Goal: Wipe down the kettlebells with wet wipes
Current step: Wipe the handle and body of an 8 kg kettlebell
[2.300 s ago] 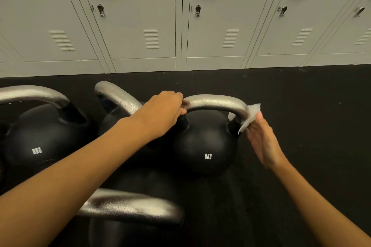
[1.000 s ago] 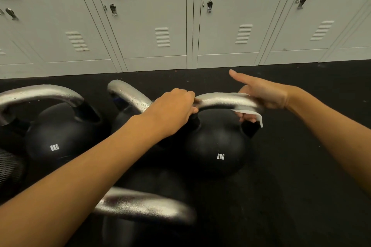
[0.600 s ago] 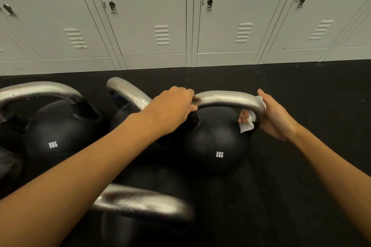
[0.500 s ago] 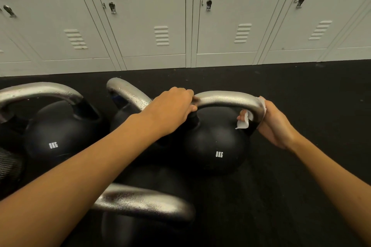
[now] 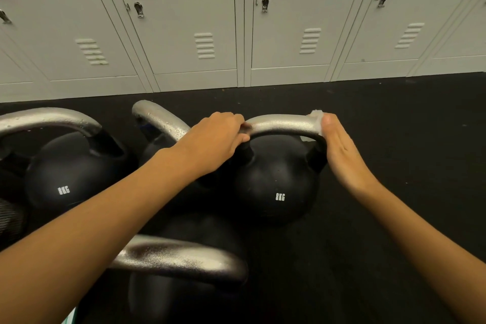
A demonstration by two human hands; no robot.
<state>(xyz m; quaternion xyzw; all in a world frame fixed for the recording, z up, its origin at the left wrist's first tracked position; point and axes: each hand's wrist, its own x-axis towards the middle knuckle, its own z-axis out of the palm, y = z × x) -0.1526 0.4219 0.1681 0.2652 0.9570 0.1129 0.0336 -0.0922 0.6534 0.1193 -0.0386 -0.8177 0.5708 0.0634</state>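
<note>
The left hand (image 5: 215, 141) curls over the left end of the silver metal handle (image 5: 281, 125) of a round black kettlebell (image 5: 276, 179), fingers wrapped down around the bar. The right hand (image 5: 339, 150) lies against the handle's right end, fingers pressed together and fairly straight, thumb up by the top corner, pressing a crumpled white wet wipe (image 5: 317, 119) against the metal; only a small bit of the wipe shows above and beside the thumb.

This kettlebell stands upright on the black rubber floor (image 5: 394, 139), just right of centre. Its handle arches over the ball with the long axis running left to right across the view, and white lettering "8KG" faces the camera.

A second black kettlebell (image 5: 68, 181) stands upright at the left, also marked "8KG", its silver handle likewise running left to right. Between the two, a third kettlebell's handle (image 5: 160, 119) angles away toward the back left, beaded with droplets. A fourth kettlebell (image 5: 178, 263) sits nearest the camera, its handle running left to right beneath the left forearm.

Behind them runs a row of pale grey metal lockers (image 5: 184, 21) with vents and small latches.
</note>
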